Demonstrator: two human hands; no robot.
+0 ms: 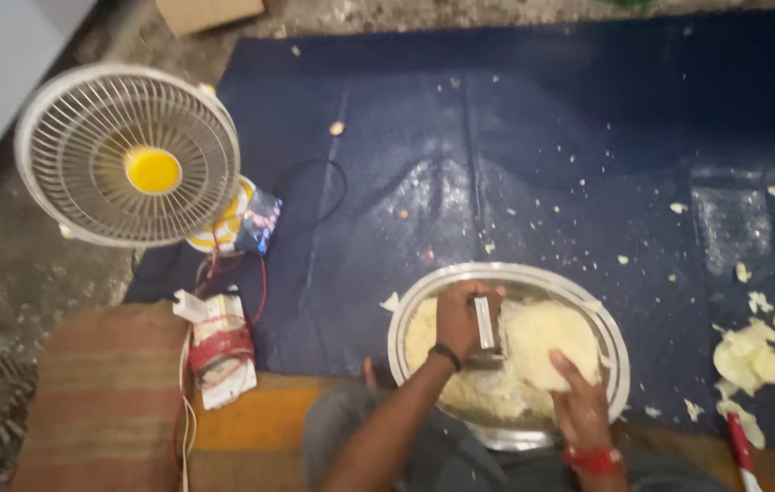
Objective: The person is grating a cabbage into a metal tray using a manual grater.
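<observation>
A dark blue sheet (533, 155) covers most of the floor, speckled with pale scraps, with bare concrete along the top and left edges of the frame. In the lower middle stands a round metal basin (615, 342), holding a heap of pale shredded cabbage (483, 387). The left hand (462, 319), a dark band at its wrist, is over the basin's left half with its fingers (486, 293) curled tight around a small metal grater or slicer (487, 326). The right hand (581, 401), a red band at its wrist, lies at the basin's lower right, fingers pressed together against a pale cabbage half (551, 342) that rests in the basin just beside the tool. Whether cabbage and tool touch is too blurred to tell.

At the right edge, loose cabbage leaves (761, 351) lie on the sheet, well apart from the basin. In the upper left stands a small white fan (128, 155) with a yellow hub; below it, a white battery pack bound in red (221, 346) with wires. A striped mat (105, 392) fills the lower left.
</observation>
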